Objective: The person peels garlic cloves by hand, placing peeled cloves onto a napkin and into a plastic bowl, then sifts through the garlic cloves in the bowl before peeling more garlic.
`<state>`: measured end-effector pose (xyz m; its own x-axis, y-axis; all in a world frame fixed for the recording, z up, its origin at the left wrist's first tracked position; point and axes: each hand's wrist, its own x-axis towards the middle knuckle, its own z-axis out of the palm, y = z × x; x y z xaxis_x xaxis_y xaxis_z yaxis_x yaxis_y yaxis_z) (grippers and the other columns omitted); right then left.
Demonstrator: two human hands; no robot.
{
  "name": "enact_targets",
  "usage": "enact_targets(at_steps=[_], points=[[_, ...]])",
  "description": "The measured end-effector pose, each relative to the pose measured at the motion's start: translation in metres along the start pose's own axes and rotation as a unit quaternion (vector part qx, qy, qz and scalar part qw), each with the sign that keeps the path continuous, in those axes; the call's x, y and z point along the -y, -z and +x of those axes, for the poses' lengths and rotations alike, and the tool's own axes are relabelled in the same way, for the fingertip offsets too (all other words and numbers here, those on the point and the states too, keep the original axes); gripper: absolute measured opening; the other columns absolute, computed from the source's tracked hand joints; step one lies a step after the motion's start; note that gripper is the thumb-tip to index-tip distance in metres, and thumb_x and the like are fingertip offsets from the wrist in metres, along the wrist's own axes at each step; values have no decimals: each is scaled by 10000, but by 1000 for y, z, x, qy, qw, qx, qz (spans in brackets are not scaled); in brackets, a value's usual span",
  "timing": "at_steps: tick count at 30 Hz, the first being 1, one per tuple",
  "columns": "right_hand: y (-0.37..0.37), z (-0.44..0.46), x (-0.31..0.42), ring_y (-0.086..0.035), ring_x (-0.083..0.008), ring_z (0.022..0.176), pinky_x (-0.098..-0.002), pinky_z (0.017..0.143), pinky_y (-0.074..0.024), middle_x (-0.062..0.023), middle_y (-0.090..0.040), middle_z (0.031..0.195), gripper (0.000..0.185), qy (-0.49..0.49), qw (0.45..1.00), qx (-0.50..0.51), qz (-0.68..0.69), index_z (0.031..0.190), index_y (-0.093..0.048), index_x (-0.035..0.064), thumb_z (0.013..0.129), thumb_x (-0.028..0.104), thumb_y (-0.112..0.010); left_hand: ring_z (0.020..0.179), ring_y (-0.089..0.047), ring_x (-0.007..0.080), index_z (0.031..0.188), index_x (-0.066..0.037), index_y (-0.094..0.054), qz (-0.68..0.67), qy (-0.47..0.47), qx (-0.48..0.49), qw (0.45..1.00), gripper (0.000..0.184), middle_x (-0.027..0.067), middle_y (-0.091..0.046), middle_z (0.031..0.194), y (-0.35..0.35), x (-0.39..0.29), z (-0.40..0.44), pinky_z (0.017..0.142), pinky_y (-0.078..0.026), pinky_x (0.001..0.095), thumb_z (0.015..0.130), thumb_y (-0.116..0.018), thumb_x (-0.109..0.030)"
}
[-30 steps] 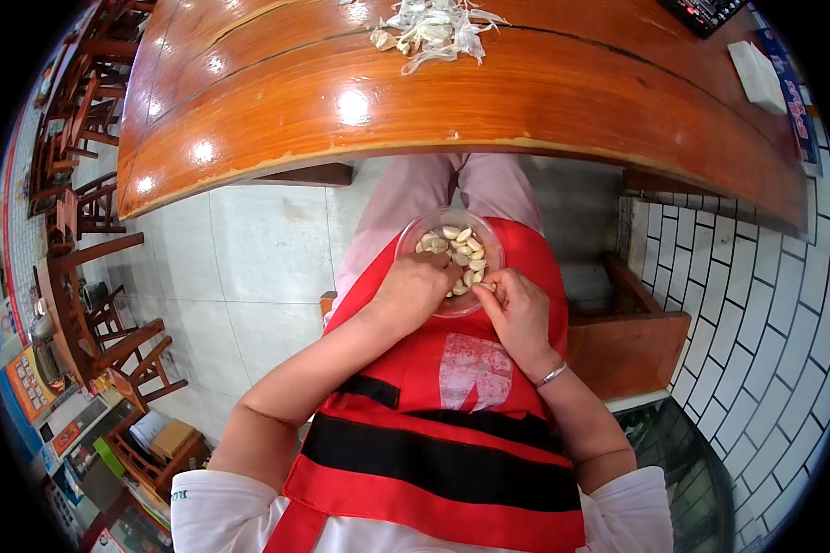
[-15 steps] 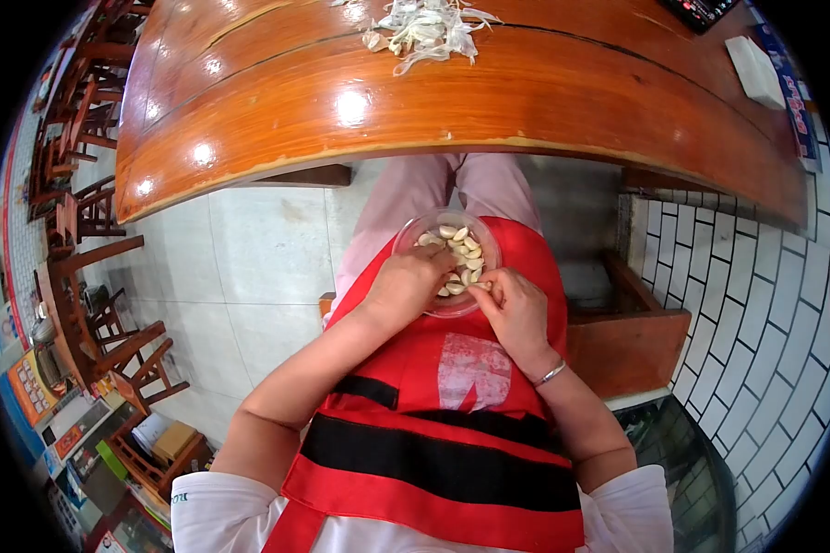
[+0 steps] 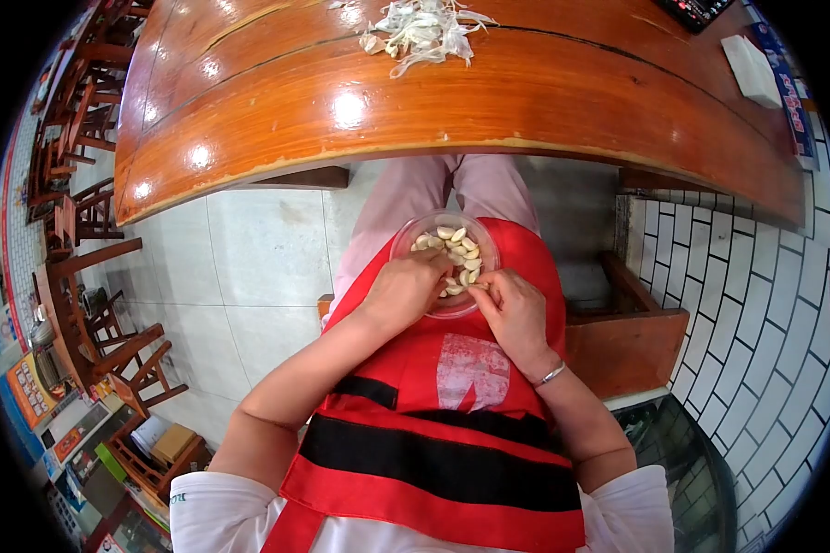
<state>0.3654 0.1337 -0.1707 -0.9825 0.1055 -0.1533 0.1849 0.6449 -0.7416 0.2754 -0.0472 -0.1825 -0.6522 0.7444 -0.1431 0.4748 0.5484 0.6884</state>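
Note:
A clear round plastic bowl (image 3: 449, 310) of peeled garlic cloves (image 3: 460, 246) rests on my lap, over a red apron (image 3: 535, 267). My left hand (image 3: 409, 284) reaches over the bowl's left side with its fingers curled down among the cloves. Whatever those fingertips hold is hidden. At the bowl's lower right edge my right hand (image 3: 514, 309) pinches a small garlic clove (image 3: 479, 286) between thumb and forefinger. A metal bracelet circles the right wrist.
In front stands a wooden table (image 3: 526, 101) bearing a heap of garlic skins (image 3: 424, 35), white tissues (image 3: 750, 71) and a dark device (image 3: 696, 11). Wooden stools (image 3: 148, 369) are at the left. To the right are a wooden bench (image 3: 629, 346) and a white tiled wall (image 3: 756, 313).
Both hands stay at the bowl in almost the same pose. The whole view has shifted very slightly; the fingers show only tiny movement.

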Motion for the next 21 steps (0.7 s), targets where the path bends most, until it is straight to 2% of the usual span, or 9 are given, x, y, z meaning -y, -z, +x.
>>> enact_targets(at_steps=[2, 6, 8, 12, 14, 19, 21], points=[[0, 1, 0, -616, -274, 714, -385, 639, -484, -92, -611, 777, 153, 1, 1000, 5, -4, 860, -613, 60, 837, 197, -678, 806, -636, 331, 884, -38, -621, 54, 5, 21, 998, 130, 151, -630, 857, 5, -2, -3, 688, -520, 429, 775, -648, -105], [1, 1, 1, -621, -283, 751, -387, 662, -490, -99, -617, 809, 139, 3, 1000, 6, -5, 848, -633, 58, 849, 194, -660, 822, -637, 336, 928, -43, -637, 63, 15, 25, 998, 156, 156, -641, 901, 2, -3, -4, 693, -522, 423, 790, -651, -114], [1, 1, 1, -621, -284, 748, -388, 660, -490, -98, -615, 804, 137, 8, 1000, -3, -8, 846, -636, 57, 846, 192, -662, 805, -646, 338, 981, -58, -654, 39, 32, -38, 998, 185, 157, -660, 894, 3, -6, 2, 678, -527, 418, 813, -647, -138], [-1, 0, -2, -620, -286, 741, -394, 654, -489, -97, -611, 788, 136, 9, 1000, 0, -11, 825, -626, 58, 840, 186, -669, 733, -658, 299, 981, -47, -639, 87, 40, -55, 994, 196, 157, -651, 839, -2, -2, 14, 627, -527, 408, 798, -621, -115], [0, 0, -1, -619, -288, 740, -395, 652, -488, -98, -611, 787, 135, 7, 1000, 2, -12, 820, -615, 59, 840, 182, -668, 721, -657, 329, 998, -76, -661, 105, 51, 5, 993, 184, 156, -669, 799, -2, -2, 16, 641, -526, 433, 848, -619, -175], [-2, 0, -3, -619, -297, 742, -400, 648, -489, -99, -616, 793, 128, -1, 1000, 2, 10, 831, -584, 61, 844, 164, -657, 732, -658, 319, 956, -70, -654, 87, 21, 55, 994, 152, 155, -665, 811, -1, -3, 2, 626, -522, 429, 828, -615, -142], [-4, 0, -4, -562, -217, 575, -345, 544, -443, -77, -566, 699, 100, 26, 999, -38, 21, 846, -612, 41, 813, 89, -692, 732, -659, 316, 940, -67, -653, 82, 12, 58, 995, 144, 151, -664, 812, 6, -8, -3, 621, -521, 425, 815, -619, -130]])
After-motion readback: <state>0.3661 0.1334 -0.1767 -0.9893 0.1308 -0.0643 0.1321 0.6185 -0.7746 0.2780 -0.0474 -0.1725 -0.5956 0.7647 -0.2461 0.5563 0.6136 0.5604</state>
